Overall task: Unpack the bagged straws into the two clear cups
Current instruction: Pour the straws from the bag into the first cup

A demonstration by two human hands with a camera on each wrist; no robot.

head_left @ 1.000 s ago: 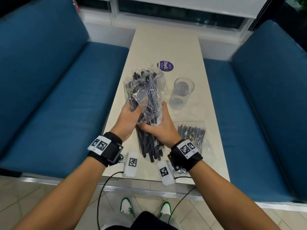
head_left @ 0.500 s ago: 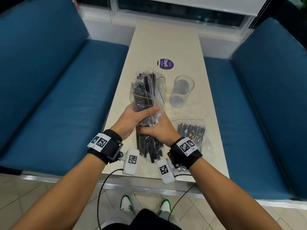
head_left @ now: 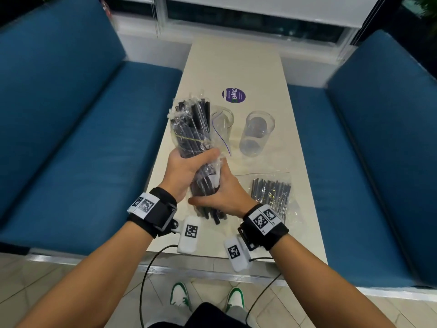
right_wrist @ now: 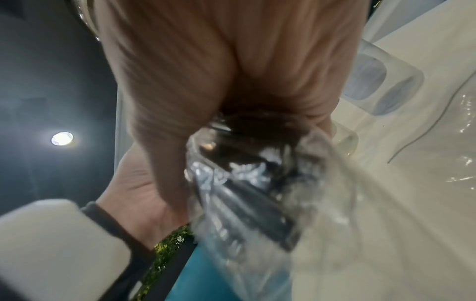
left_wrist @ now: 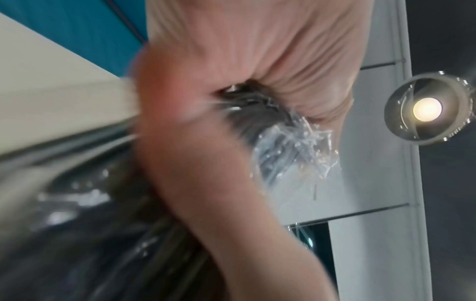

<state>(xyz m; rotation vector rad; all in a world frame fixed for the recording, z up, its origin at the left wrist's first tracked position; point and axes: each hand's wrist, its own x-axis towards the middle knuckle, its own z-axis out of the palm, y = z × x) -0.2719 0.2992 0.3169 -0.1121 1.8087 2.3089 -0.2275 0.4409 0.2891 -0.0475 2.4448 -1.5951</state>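
A clear plastic bag of black straws (head_left: 192, 129) is held upright above the near part of the table (head_left: 236, 62). My left hand (head_left: 186, 166) grips the bundle at its middle, fingers curled round it (left_wrist: 260, 122). My right hand (head_left: 224, 195) grips the lower part of the same bag (right_wrist: 244, 183), and straw ends stick out below it. Two clear cups stand on the table: one (head_left: 222, 121) just behind the bag, the other (head_left: 257, 132) to its right. A second bag of straws (head_left: 272, 192) lies flat on the table by my right wrist.
A round purple sticker (head_left: 233, 95) lies on the table beyond the cups. Blue bench seats (head_left: 82, 150) flank the table on both sides. Cables hang from the wrist cameras over the near table edge. My shoes show on the tiled floor below.
The bundle has tilted and shifted a little left and up, uncovering the cup behind it. My left hand now wraps round its middle; my right hand has slid lower.
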